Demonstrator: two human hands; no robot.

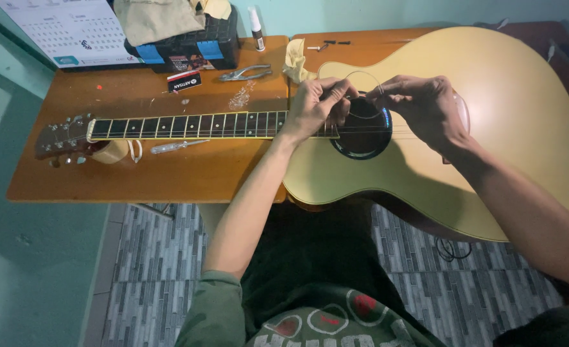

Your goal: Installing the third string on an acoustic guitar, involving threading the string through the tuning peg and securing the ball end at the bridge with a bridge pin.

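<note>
The acoustic guitar (pixel 490 148) lay flat on its back across the wooden table (pixel 188 173), its neck (pixel 188 124) pointing to the left and its pale body to the right, so that the strings faced up and both hands could work from above. The headstock (pixel 63 136) rested on a roll of tape (pixel 110 152), probably to keep the neck raised and steady.

Both hands met just over the far edge of the sound hole (pixel 363 132). The left hand (pixel 313 106) and the right hand (pixel 422 106) each pinched a thin guitar string (pixel 363 77) between fingertips; the wire made a loose loop between them. The grip was fine and closed on the wire, not on the guitar itself.

The tools stayed on the far side, within reach but apart from the work: pliers (pixel 245 73), a black and blue tool case (pixel 185 45), a small bottle (pixel 257 29) and a cloth (pixel 295 62). A screwdriver (pixel 178 146) lay near the neck.
</note>
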